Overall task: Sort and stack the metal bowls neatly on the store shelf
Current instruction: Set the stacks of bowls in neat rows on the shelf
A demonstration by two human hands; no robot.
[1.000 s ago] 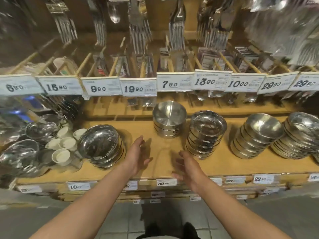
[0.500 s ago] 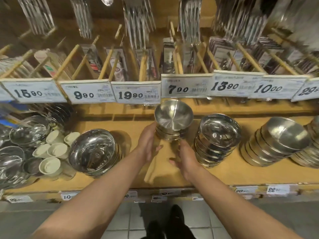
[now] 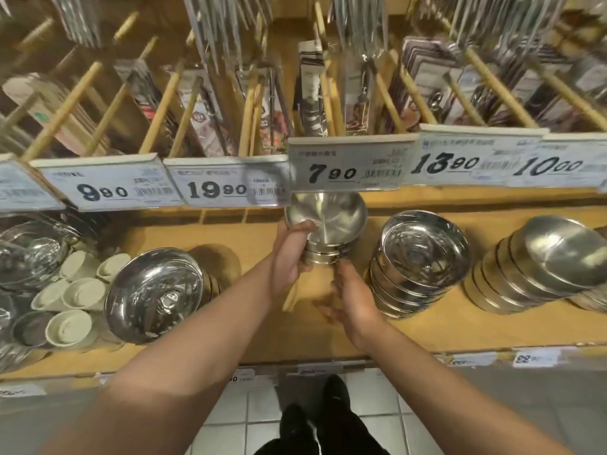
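Silver bowls; tan shelf; white price tags.

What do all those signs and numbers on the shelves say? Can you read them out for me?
"9 90": price tag on the upper shelf edge, at the left.
"19 90": price tag next to it.
"7 90": price tag above the small bowl stack.
"13 90": price tag further right.
"10 00": price tag at the far right.
Small print, barcodes, lower shelf labels and package text: too blurred to read.

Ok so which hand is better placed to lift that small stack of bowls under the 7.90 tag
Left. The left hand already grips the small bowl stack, thumb over the top rim. The right hand is open just below its base, not holding, so it probably only supports.
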